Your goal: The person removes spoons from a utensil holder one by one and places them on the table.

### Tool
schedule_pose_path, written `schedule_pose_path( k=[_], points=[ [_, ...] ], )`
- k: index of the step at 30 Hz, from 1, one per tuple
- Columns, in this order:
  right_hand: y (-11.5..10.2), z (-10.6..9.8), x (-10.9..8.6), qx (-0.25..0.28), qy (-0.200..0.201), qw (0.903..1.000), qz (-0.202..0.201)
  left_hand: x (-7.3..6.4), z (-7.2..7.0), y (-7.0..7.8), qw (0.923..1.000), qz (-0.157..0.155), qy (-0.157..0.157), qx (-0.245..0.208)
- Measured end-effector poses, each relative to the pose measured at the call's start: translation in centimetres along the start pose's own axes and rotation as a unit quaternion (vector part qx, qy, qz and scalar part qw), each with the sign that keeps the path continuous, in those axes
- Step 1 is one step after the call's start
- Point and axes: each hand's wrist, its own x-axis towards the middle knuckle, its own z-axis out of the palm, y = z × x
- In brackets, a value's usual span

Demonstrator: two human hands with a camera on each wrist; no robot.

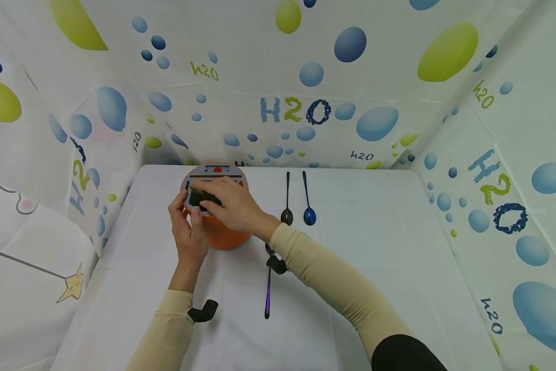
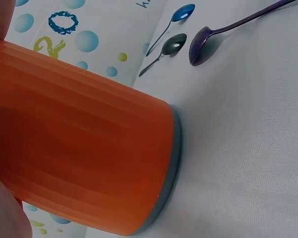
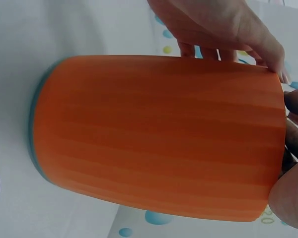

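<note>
An orange utensil holder [image 1: 224,232] with a grey slotted top [image 1: 217,168] stands upright at the table's far left. My left hand [image 1: 189,232] grips its upper left side, thumb near the front rim. Over the top, my right hand [image 1: 233,203] has its thumb and bent fingers about a dark patch [image 1: 202,198]; whether that is an opening or a separate piece I cannot tell. Ribbed orange wall [image 2: 89,144] fills much of the left wrist view. In the right wrist view, the right thumb [image 3: 290,198] lies at the rim, with the fingertips partly hidden.
Right of the holder lie a dark spoon [image 1: 287,206] and a blue spoon [image 1: 308,206], bowls toward me. A purple spoon [image 1: 267,293] lies nearer, its bowl partly covered by the right wrist's black mount [image 1: 276,265]. A patterned curtain [image 1: 240,103] encloses the white table [image 1: 375,247].
</note>
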Motion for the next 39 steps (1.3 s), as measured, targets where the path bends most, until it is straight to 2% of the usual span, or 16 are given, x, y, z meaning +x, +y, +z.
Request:
schedule_pose_path(
  k=[5,8,14,21,29,34,39],
  points=[
    [0.1,0.2,0.0,-0.001,-0.004,0.9999,-0.016,0.1,0.0,-0.1,0.9999,0.009,0.000,-0.008],
    [0.1,0.3,-0.1,0.016,0.010,0.9996,-0.021,0.1,0.0,-0.2,0.9999,0.010,-0.002,-0.010],
    [0.1,0.8,-0.3,0.061,0.048,0.9970,0.004,0.0,-0.1,-0.2,1.0000,0.004,-0.003,-0.008],
    [0.2,1.1,-0.4,0.090,0.088,0.9920,-0.005,0.0,0.0,-0.1,1.0000,0.003,-0.005,-0.008],
    [0.4,1.2,-0.5,0.111,0.088,0.9899,0.012,-0.1,-0.1,0.1,1.0000,-0.006,-0.003,-0.005],
    [0.5,1.3,-0.6,0.113,0.080,0.9904,0.003,-0.3,-0.1,0.2,0.9999,-0.010,-0.005,-0.002],
    [0.6,1.3,-0.6,0.142,0.082,0.9865,-0.009,-0.2,0.0,0.2,1.0000,-0.005,-0.004,-0.003]
  ],
)
